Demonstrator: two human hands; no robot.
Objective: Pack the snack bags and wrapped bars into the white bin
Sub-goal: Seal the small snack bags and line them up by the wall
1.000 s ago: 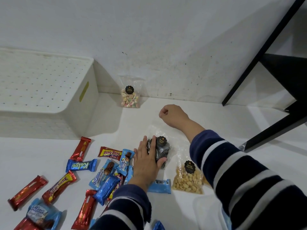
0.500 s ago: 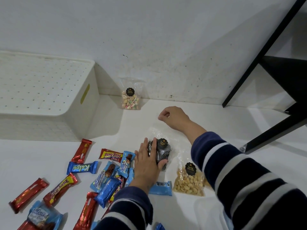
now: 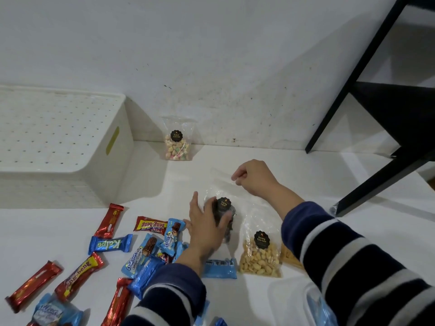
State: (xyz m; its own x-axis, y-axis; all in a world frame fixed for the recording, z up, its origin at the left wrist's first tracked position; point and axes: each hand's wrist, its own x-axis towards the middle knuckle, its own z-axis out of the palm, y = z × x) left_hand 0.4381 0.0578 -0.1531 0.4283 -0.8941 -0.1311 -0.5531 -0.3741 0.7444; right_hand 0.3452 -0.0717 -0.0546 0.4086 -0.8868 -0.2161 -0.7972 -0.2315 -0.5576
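White perforated plastic bin [image 3: 70, 137] sits well off to my left hand's far left, apparently upside down, nothing packed. Foil-wrapped red and blue bars [image 3: 110, 245] lie scattered just left of that hand. Clear cellophane bag of dark snacks [image 3: 224, 209] lies between my hands: left hand [image 3: 207, 229] wraps its body, right hand [image 3: 255, 178] pinches its top flap, I judge to steady the lift.

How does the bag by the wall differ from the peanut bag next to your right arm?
The wall bag stands upright against the wall, untouched and alone; the peanut bag lies flat on the table beside the right sleeve. The wall bag holds pastel, multicoloured pieces; the peanut bag holds plain tan nuts. The wall bag sits nearer the white bin. Both are clear plastic with a round black label.
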